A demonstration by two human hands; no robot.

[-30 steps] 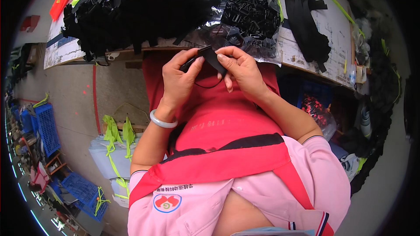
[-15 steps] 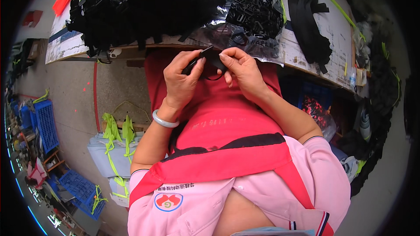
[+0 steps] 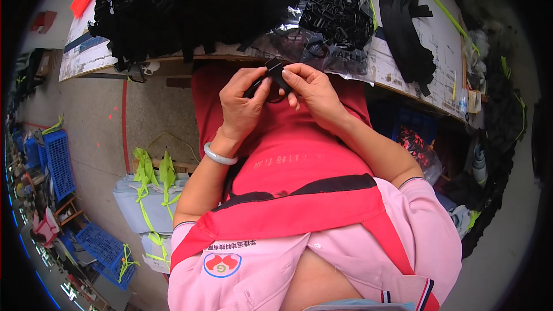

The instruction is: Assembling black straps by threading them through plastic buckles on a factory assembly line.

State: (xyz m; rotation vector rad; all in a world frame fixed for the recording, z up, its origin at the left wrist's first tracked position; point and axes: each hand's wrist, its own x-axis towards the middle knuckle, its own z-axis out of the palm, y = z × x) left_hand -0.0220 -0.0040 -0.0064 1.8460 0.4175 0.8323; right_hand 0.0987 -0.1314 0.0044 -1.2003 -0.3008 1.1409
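I watch the white surface [image 3: 446,40] carry a heap of black straps [image 3: 190,17] and a clear bag of buckles [image 3: 348,60], while near its front edge the left hand [image 3: 241,101] and right hand [image 3: 314,89] together pinch a small black strap piece [image 3: 277,75].

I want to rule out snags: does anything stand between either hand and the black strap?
Nothing visible does: the left hand and right hand both grip the strap directly. The table lies beyond them, not between.
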